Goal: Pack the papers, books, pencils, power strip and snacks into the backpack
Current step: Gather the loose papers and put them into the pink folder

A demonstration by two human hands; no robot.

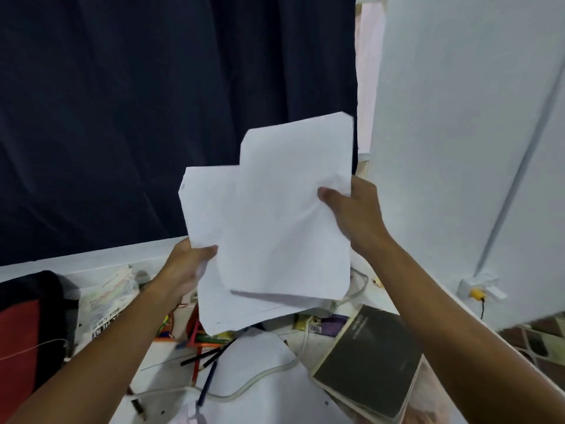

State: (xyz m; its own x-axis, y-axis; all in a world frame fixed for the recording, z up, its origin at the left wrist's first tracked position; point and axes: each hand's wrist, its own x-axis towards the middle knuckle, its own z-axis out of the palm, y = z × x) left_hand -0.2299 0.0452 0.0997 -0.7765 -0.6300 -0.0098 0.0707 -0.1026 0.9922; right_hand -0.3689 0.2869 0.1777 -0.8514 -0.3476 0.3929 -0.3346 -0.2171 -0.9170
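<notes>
Both hands hold a loose sheaf of white papers (275,215) up above the white table. My left hand (186,264) grips its lower left edge. My right hand (351,209) pinches the right edge, thumb on the front. A black and red backpack (33,316) stands at the left. Beneath the papers lie several pencils (204,356), a dark-covered book (370,359) on other books at the right, another sheet of paper (256,353), a white power cord (253,384) and snack packets (107,301). The power strip's body is hidden.
A dark blue curtain (153,117) hangs behind the table (91,258). A white wall (474,133) at the right carries a socket with a yellow plug (477,293). Small packets (318,324) lie between the books and the papers.
</notes>
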